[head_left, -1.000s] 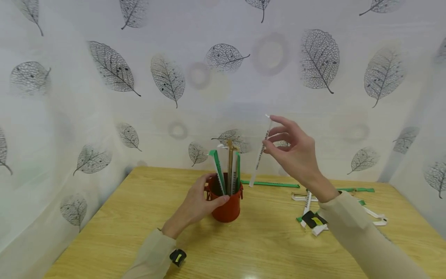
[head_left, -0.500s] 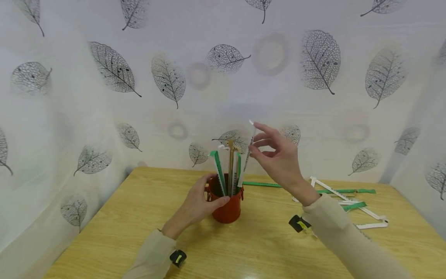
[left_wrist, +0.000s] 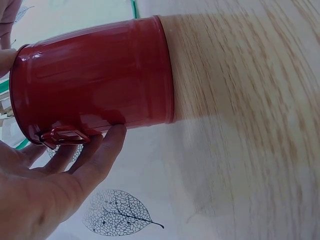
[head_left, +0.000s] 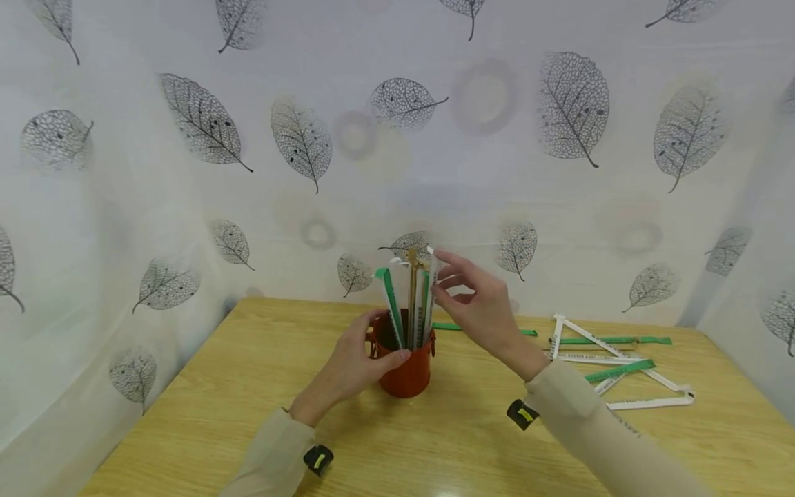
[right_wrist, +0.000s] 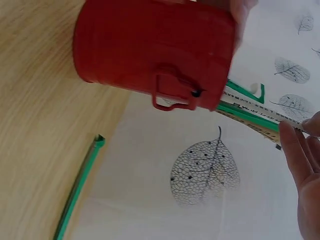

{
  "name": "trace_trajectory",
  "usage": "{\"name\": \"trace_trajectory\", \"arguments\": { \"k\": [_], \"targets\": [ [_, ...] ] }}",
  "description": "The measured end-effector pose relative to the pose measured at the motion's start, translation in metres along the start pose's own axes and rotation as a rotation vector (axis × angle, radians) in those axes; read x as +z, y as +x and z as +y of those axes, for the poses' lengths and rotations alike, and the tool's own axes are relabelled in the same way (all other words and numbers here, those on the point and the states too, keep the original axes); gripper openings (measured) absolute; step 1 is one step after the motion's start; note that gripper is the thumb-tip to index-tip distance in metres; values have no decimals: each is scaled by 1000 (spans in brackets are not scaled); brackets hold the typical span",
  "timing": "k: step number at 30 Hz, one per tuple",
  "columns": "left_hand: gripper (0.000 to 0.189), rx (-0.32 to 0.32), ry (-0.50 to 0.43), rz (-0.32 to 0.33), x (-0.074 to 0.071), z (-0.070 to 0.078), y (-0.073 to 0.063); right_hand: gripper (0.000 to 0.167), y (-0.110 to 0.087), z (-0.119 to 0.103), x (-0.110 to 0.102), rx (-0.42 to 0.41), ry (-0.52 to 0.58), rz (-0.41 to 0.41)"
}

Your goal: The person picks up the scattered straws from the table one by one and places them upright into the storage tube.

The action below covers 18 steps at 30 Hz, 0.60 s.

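The left hand (head_left: 350, 357) grips one red bucket (head_left: 406, 381) at nine o'clock; the right hand (head_left: 481, 300) pinches one white strip (head_left: 430, 314) — toward the bucket's one o'clock.

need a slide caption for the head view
Left hand holding a red bucket of strips, right hand pinching a white strip that reaches into it.

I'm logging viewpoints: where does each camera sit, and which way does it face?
Head: worn on the head, facing forward and down at the table; both sleeves, left hand and right hand show.
Left wrist: on that wrist, facing the red bucket; parts of both hands show.
Right wrist: on that wrist, facing red bucket and strips; parts of both hands show.
Shared by both wrist views: red bucket, leaf-print backdrop.
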<state>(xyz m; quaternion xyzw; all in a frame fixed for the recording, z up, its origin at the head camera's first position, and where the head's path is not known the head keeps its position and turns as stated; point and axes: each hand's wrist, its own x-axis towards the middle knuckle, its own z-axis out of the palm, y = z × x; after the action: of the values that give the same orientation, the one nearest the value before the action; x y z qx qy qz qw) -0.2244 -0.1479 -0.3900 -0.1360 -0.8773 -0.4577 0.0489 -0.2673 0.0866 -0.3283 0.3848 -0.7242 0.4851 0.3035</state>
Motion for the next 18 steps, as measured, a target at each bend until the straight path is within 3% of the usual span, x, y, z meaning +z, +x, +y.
{"name": "trace_trajectory", "arguments": {
  "k": [10, 18],
  "targets": [
    [76, 4, 3, 2, 0, -1, 0, 59, -15, 8, 8, -16, -65, -48],
    [77, 8, 0, 3, 1, -1, 0, 56, -26, 12, 11, 29, -101, -97]
  ]
}}
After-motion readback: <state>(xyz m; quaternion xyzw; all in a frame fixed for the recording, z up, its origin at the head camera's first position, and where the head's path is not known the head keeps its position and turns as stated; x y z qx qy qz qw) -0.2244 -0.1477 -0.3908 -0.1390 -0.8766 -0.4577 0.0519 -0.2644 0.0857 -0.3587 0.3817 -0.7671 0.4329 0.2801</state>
